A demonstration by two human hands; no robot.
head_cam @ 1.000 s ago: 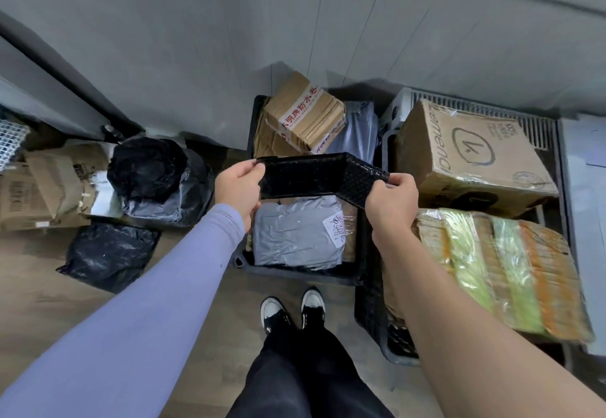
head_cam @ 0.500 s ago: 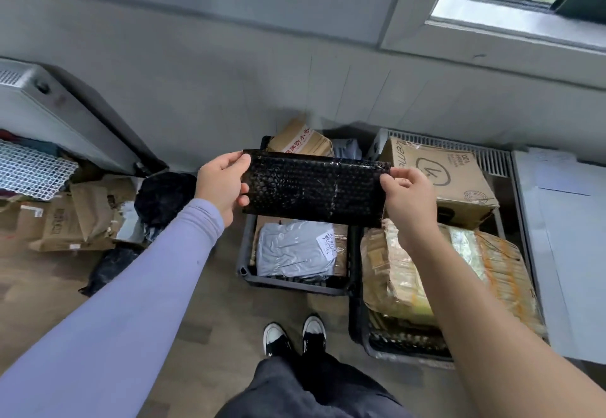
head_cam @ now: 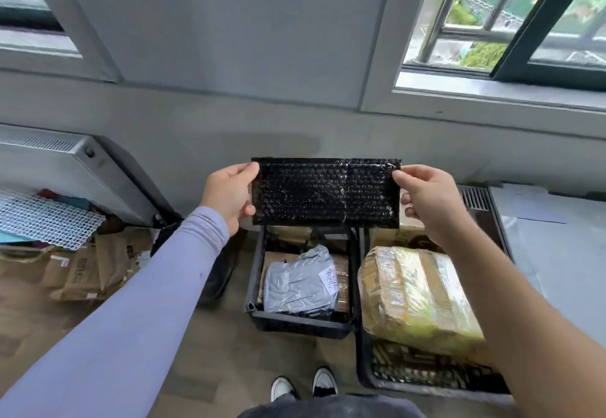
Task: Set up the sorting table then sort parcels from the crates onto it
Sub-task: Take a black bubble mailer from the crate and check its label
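The parcel is a flat black bubble-wrap mailer, glossy, with a tape seam right of its middle. It is held upright, its long side level, in the air above the crate. The left hand pinches its left edge, the right hand its right edge, both arms outstretched.

Grey wall with barred window, white radiator at left, wooden floor.
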